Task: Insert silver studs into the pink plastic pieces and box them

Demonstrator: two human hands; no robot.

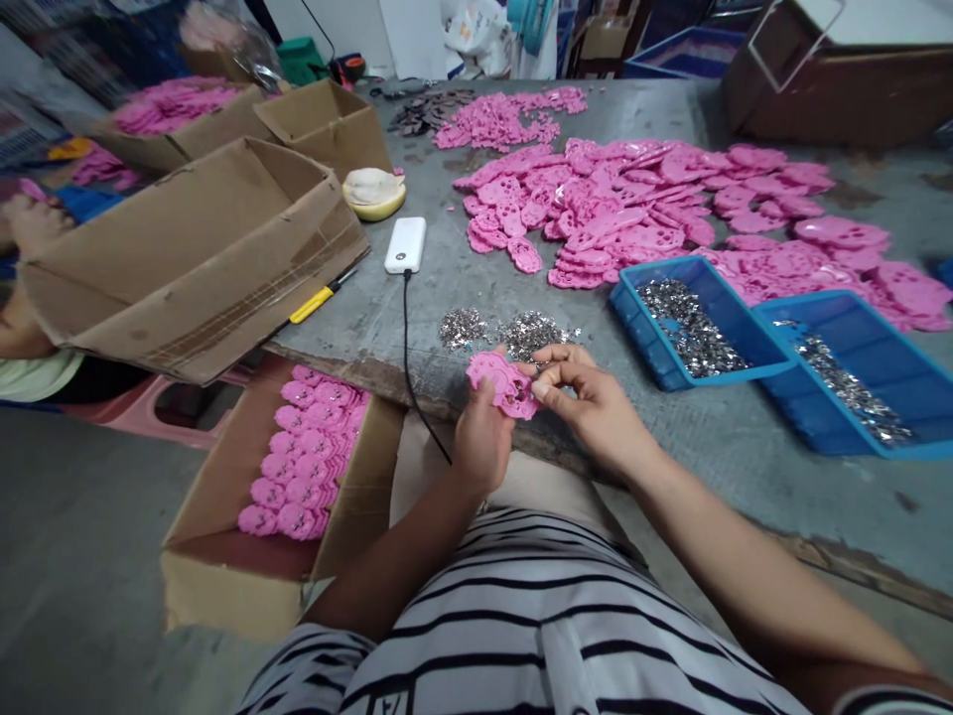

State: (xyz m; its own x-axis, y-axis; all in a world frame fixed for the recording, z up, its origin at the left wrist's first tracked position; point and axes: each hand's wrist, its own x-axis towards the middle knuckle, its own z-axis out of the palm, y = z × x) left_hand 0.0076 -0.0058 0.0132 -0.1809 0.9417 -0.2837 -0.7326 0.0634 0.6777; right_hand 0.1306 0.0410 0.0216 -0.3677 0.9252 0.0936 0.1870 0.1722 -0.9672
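A flat pink plastic piece (492, 375) with holes and a wavy outline is held above the table's front edge. My left hand (482, 445) grips it from below, thumb on its upper face. At its right edge, the fingers of my right hand (596, 402) are pinched together against the piece; whatever lies between those fingertips is too small to make out. Just beyond my hands, two small heaps of shiny metal parts, a left heap (463, 328) and a right heap (530, 332), lie on the grey tabletop (447, 268).
Two blue trays, one nearer (674, 382) and one farther right (841, 447), hold metal parts. Loose pink pieces (617, 204) are piled behind. A white power bank (406, 244) trails a cable. Left are cardboard boxes, a yellow-handled tool (311, 305) and an open carton (223, 591) of stacked pink pieces.
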